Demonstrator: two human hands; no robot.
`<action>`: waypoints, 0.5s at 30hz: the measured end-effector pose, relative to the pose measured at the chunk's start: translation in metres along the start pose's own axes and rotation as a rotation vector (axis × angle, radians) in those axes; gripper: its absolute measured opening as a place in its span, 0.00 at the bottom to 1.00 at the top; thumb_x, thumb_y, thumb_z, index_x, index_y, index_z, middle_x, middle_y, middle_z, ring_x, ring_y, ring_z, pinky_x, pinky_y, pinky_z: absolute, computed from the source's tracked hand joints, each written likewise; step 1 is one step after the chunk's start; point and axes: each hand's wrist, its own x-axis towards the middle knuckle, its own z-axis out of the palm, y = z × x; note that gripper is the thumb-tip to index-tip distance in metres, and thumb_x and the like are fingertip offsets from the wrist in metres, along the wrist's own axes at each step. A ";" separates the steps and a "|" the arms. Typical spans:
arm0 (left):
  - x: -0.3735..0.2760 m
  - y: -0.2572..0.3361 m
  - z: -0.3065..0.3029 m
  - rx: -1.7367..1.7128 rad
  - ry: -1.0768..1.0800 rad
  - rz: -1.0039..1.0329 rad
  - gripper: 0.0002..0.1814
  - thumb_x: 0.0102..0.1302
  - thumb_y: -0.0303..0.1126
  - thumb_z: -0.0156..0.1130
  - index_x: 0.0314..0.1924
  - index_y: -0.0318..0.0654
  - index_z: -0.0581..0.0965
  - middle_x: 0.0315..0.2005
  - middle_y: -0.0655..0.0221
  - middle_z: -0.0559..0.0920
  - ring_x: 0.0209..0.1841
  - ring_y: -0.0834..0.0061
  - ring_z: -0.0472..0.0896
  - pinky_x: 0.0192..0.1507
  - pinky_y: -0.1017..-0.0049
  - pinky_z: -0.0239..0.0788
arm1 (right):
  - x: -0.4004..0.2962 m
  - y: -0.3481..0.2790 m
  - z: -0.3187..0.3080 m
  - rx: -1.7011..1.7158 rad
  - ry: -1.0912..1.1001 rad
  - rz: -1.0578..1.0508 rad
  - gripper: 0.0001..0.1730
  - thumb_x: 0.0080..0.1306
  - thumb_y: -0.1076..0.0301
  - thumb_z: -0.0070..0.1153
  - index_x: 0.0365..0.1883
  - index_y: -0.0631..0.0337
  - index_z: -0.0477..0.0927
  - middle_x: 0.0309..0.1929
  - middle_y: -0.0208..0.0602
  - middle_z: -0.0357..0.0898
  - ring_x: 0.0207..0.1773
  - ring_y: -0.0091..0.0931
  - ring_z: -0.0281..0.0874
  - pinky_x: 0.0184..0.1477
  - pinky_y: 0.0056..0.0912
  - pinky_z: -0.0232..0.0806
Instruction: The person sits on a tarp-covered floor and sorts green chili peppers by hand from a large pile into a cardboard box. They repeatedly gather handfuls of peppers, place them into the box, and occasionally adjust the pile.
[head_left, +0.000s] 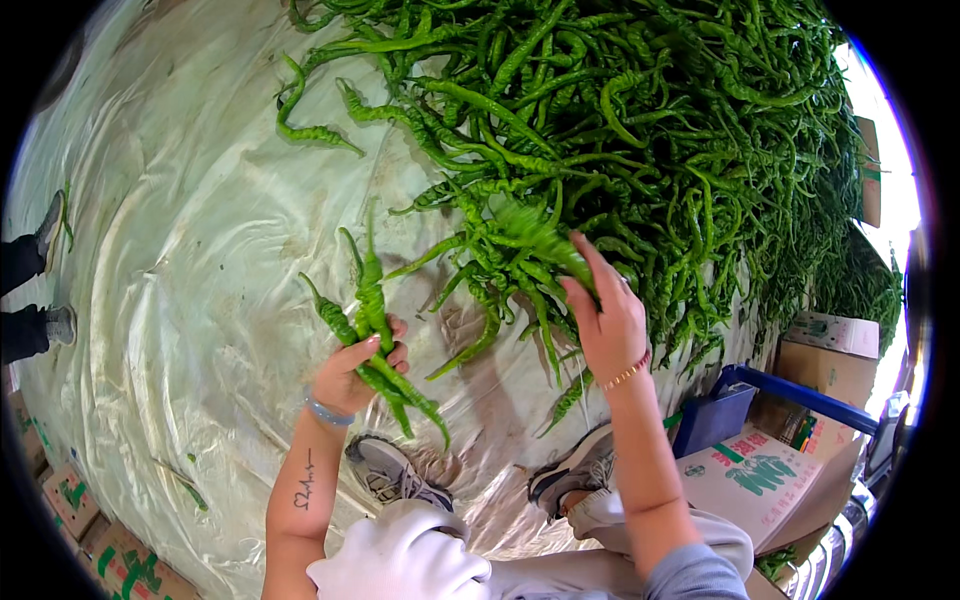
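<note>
My left hand (349, 379) grips a few long, wrinkled green chili peppers (370, 294), with ends sticking out on both sides of the fist. At the near edge of a large heap of similar peppers (660, 127), my right hand (616, 324) has its thumb and fingers around a pepper (541, 234) blurred by motion. Whether it holds more than one, I cannot tell. Below that hand, a loose pepper (564, 405) lies on the pale plastic sheet (217, 277). Another curled pepper (289, 112) rests apart from the heap at upper left.
At right, a printed carton (750, 480) stands beside a blue metal bar (802, 399) and another cardboard box (817, 367). More cartons (124, 559) line the lower left. Another person's shoes (60, 325) are at the left edge. My shoes (397, 472) stand on the sheet.
</note>
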 end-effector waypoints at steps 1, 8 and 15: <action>0.004 -0.004 0.000 0.088 0.091 0.018 0.21 0.54 0.29 0.55 0.48 0.37 0.63 0.40 0.66 0.69 0.34 0.76 0.69 0.39 0.69 0.63 | -0.008 -0.006 -0.002 0.150 0.025 0.107 0.24 0.57 0.71 0.48 0.54 0.57 0.62 0.35 0.43 0.73 0.34 0.34 0.72 0.37 0.28 0.66; 0.006 -0.016 0.003 0.073 0.025 0.055 0.28 0.50 0.32 0.60 0.50 0.37 0.61 0.37 0.68 0.69 0.36 0.76 0.69 0.42 0.72 0.64 | -0.063 -0.069 0.081 0.465 -0.356 -0.070 0.26 0.55 0.75 0.47 0.54 0.65 0.60 0.45 0.48 0.63 0.46 0.40 0.64 0.46 0.39 0.61; -0.002 0.003 -0.014 0.007 0.162 -0.005 0.19 0.48 0.30 0.57 0.42 0.40 0.64 0.21 0.77 0.64 0.22 0.83 0.62 0.27 0.79 0.56 | -0.077 -0.029 0.080 0.245 -0.461 0.048 0.15 0.56 0.67 0.49 0.43 0.59 0.70 0.40 0.43 0.69 0.41 0.40 0.68 0.42 0.34 0.63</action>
